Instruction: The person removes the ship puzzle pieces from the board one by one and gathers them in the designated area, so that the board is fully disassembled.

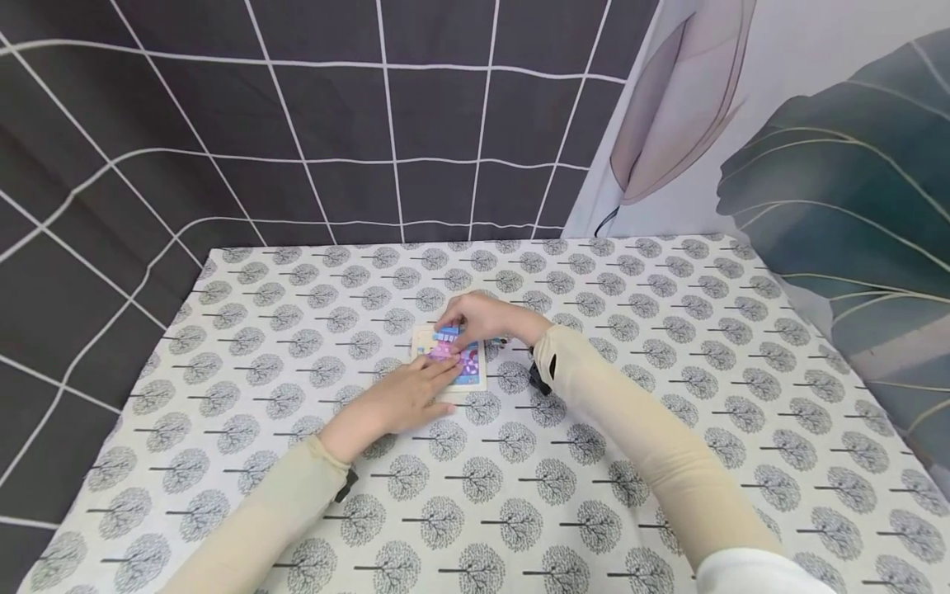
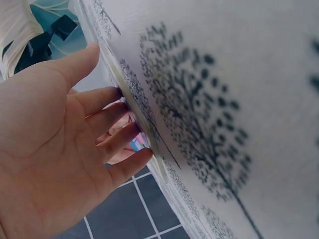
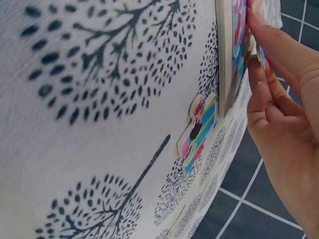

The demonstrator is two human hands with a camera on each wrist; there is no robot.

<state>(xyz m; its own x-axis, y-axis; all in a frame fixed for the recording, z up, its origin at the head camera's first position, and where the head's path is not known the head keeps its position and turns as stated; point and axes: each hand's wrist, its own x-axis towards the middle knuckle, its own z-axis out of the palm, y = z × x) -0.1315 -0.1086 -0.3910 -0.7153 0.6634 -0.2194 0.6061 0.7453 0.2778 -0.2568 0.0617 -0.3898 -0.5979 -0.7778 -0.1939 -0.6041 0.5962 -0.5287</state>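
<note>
A small jigsaw puzzle in a pale tray (image 1: pixel 475 387) lies on the table, its picture blue, pink and purple. My left hand (image 1: pixel 404 398) comes in from the near left, its fairly straight fingers resting on the puzzle. From the right, my right hand (image 1: pixel 486 318) reaches over the upper part of the tray. In the right wrist view, its thumb and fingers pinch a puzzle piece (image 3: pixel 261 56), of which only a blue edge shows. Loose puzzle pieces (image 3: pixel 199 130) lie on the cloth beside the tray's right side. My hands cover much of the picture.
A white cloth (image 1: pixel 482 478) printed with grey trees covers the table. Behind it hangs a dark curtain (image 1: pixel 319 107) with white grid lines. A leaf-patterned curtain (image 1: pixel 853 181) hangs at the right. Black wrist devices (image 1: pixel 538 379) sit on both forearms.
</note>
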